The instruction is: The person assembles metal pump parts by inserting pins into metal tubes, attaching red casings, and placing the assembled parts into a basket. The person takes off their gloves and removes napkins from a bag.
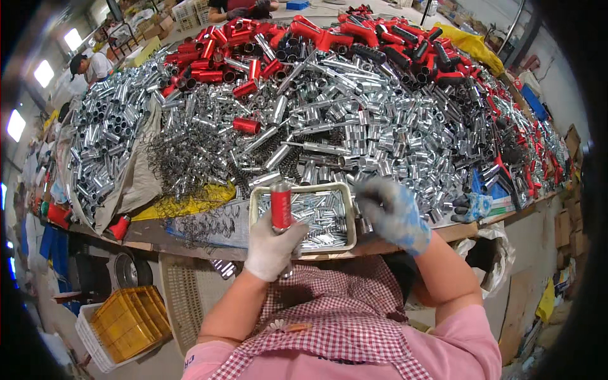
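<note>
The left hand, fingers clamped, held a red metal tube over the cream tray's left side, at the table's near edge. The right hand was blurred; finger state indeterminable.

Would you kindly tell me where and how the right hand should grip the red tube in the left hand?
Probably by the silver end of the red tube, coming from the right: the left hand wraps its lower part, while that end sticks out bare. The right hand is on that side, and fingers curled around should suit the round, straight shape.
</note>
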`<state>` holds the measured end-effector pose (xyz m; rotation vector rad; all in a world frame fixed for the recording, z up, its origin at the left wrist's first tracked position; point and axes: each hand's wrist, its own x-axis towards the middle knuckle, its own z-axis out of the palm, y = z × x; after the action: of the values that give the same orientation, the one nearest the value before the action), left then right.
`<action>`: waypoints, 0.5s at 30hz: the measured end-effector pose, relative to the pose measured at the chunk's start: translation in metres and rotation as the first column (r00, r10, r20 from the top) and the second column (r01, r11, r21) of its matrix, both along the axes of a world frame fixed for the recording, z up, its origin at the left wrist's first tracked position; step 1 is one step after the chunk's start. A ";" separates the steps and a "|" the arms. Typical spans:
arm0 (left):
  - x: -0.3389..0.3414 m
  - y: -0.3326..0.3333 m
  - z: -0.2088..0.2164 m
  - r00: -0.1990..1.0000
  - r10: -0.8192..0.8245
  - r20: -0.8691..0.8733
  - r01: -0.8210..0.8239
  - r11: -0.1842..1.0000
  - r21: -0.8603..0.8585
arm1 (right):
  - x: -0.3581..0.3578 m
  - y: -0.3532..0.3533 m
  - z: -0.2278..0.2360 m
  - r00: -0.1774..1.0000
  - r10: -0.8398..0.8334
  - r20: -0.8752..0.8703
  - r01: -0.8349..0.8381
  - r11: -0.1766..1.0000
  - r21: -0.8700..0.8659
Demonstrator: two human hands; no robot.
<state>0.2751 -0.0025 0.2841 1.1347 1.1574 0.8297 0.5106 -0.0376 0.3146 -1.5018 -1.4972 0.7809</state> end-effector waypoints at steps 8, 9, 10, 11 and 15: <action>-0.010 -0.018 -0.006 0.996 -0.023 -0.088 0.034 0.991 0.131 | -0.033 0.015 -0.036 0.426 0.424 0.800 -0.372 0.887 -0.272; -0.010 -0.022 -0.003 0.993 -0.041 -0.111 0.051 0.995 0.083 | -0.036 0.015 -0.033 0.299 0.484 0.822 -0.415 0.842 -0.345; -0.013 -0.030 0.011 0.986 -0.003 -0.165 0.047 0.964 0.261 | -0.037 0.016 -0.039 0.284 0.453 0.845 -0.444 0.843 -0.303; -0.021 -0.034 -0.002 0.982 -0.031 -0.189 0.071 0.976 0.207 | -0.036 0.014 -0.045 0.266 0.415 0.870 -0.475 0.842 -0.257; -0.041 -0.044 -0.005 0.914 0.001 -0.405 0.181 0.894 0.410 | -0.030 0.001 -0.044 0.708 0.200 0.678 -0.272 0.962 0.000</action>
<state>0.2338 -0.0461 0.2790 1.7877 1.2637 0.8330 0.4809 -0.0369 0.2703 -1.6188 -2.2728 0.2743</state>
